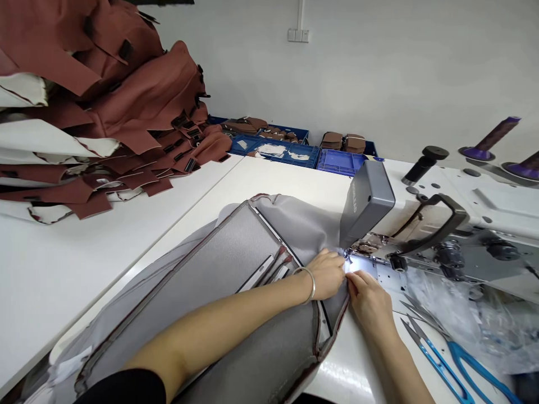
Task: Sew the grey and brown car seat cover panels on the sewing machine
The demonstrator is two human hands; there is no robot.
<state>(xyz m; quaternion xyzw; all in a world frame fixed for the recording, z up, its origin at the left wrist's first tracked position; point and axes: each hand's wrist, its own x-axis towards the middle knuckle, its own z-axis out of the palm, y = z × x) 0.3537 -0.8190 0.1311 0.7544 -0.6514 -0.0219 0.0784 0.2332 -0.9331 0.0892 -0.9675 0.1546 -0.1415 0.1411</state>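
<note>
A large grey sewn cover point(236, 252), with dark reddish seam edges and pale and black strips along it, lies across the white table up to the sewing machine point(368, 205). My left hand point(328, 273), with a bangle on its wrist, is closed on the cover's edge just left of the lit needle area. Close beside it, my right hand point(371, 294) pinches the same edge between thumb and fingers, at the front of the needle. The fabric right under my fingertips is mostly hidden.
Reddish-brown sewn covers point(138, 106) are piled at the left. Blue crates point(295, 154) with brown pieces stand along the wall. Blue-handled scissors point(467, 359) and thread snips point(438, 359) lie at right by clear plastic bags point(446, 297). Thread cones point(488, 140) stand behind the machine.
</note>
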